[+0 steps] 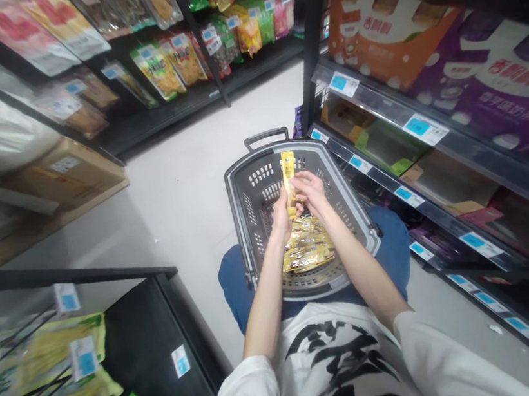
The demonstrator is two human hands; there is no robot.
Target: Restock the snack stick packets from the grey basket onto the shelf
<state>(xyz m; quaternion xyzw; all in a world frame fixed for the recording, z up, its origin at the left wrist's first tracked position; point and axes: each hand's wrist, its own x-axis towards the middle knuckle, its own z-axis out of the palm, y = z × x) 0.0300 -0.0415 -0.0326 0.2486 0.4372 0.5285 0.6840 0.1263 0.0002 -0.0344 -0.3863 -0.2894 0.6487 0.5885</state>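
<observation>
A grey plastic shopping basket (245,200) rests on my lap. Above it both hands hold a narrow yellow snack packet (288,167) upright. My left hand (280,212) grips the packet's lower part with closed fingers. Fingers of my right hand (309,189) pinch its right side. Several more gold-yellow packets (308,249) lie piled on the basket's floor just below my wrists.
Store shelves stand on both sides. On the right, shelves with blue price tags (424,128) carry large orange and purple boxes (481,65). On the left, hanging snack bags (57,362) and cardboard boxes (63,172). A pale aisle floor (185,189) runs ahead to further snack racks (205,43).
</observation>
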